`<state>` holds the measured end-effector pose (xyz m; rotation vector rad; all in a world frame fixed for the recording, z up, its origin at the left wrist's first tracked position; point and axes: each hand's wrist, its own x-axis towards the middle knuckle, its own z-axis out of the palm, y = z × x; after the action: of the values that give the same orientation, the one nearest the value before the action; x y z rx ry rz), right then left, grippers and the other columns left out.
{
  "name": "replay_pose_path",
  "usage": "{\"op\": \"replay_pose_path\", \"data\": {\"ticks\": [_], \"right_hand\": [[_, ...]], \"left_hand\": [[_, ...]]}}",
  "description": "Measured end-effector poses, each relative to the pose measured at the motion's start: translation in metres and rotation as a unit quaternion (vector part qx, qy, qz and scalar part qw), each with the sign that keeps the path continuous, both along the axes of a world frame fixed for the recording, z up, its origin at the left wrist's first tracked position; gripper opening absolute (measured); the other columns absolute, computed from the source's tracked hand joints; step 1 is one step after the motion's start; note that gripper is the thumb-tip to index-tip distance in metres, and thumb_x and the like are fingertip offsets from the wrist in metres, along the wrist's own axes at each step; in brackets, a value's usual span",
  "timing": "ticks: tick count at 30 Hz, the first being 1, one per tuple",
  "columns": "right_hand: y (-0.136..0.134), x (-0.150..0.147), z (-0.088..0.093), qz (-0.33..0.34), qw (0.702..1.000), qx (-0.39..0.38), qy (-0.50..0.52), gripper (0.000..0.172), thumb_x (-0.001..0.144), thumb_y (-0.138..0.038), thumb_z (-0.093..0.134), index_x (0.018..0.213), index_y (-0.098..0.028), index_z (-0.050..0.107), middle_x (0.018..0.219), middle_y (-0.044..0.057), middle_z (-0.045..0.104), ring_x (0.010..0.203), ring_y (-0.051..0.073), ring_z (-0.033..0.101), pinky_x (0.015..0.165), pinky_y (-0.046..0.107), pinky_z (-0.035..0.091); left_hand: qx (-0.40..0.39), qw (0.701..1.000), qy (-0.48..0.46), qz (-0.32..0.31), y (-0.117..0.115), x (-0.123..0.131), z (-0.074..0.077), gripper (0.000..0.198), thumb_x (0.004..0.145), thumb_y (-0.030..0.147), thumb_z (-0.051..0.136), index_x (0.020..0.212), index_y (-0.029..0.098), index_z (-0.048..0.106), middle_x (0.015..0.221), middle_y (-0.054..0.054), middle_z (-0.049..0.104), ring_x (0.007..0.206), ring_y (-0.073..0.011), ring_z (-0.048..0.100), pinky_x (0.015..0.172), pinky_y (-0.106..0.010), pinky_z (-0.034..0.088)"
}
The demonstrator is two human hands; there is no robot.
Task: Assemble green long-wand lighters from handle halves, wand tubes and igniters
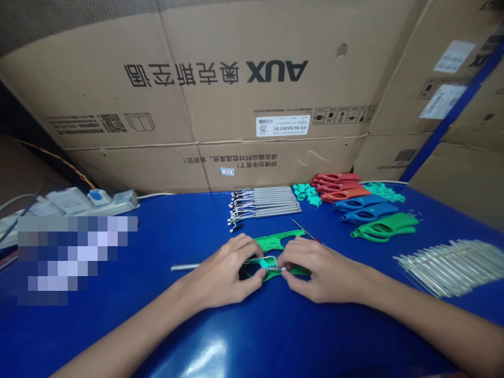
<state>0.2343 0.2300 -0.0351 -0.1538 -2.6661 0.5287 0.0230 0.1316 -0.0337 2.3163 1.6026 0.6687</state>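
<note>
Upside down on the far cardboard box (220, 31) stand AUX (277, 71) and 奥克斯空调 (181, 74), with KFR-46G and 25 on its white label (283, 126).

Counting from the centre of the view, a large cardboard sheet (220, 31) stands at 12 o'clock, and its printed AUX logo (276, 71) is upside down. At 1 o'clock it carries a white product label (283, 126), and close to the centre, at 10 o'clock, a small blue-edged sticker (227, 171). Farther at 10 o'clock, a dark mesh (59, 21) covers the upper corner. At 9 o'clock there is a white power strip (125, 201) with some plugs (66, 200), beside a thin white cable (155, 195). Two pale labels (454, 56) are at 2 o'clock. The blue tabletop (271, 341) shines at 6 o'clock.
</note>
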Motion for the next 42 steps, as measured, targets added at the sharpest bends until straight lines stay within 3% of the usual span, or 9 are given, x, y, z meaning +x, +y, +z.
{"op": "replay_pose_path", "data": {"ticks": [23,42], "right_hand": [[-0.0001,0.0023,0.0025,0.013,1.0,0.011,-0.01,0.019,0.091,-0.013,0.051,0.098,-0.011,0.068,0.084,0.007,0.066,0.079,0.017,0.058,0.075,0.03,0.046],[0.0019,0.0005,0.0003,0.002,1.0,0.009,-0.006,0.014,0.092,-0.014,0.052,0.093,-0.013,0.066,0.083,0.006,0.065,0.076,0.015,0.058,0.071,0.028,0.045]], "left_hand": [[0.029,0.999,0.04,-0.02,-0.0012,-0.0003,0.0026,0.017,0.091,0.028,0.051,0.099,0.016,0.06,0.095,-0.007,0.062,0.09,-0.021,0.058,0.083,-0.039,0.05],[0.039,0.998,0.041,-0.026,-0.0017,-0.0026,0.0018,0.019,0.093,0.025,0.048,0.104,0.015,0.059,0.097,-0.008,0.062,0.092,-0.0214,0.059,0.083,-0.038,0.051]]}}
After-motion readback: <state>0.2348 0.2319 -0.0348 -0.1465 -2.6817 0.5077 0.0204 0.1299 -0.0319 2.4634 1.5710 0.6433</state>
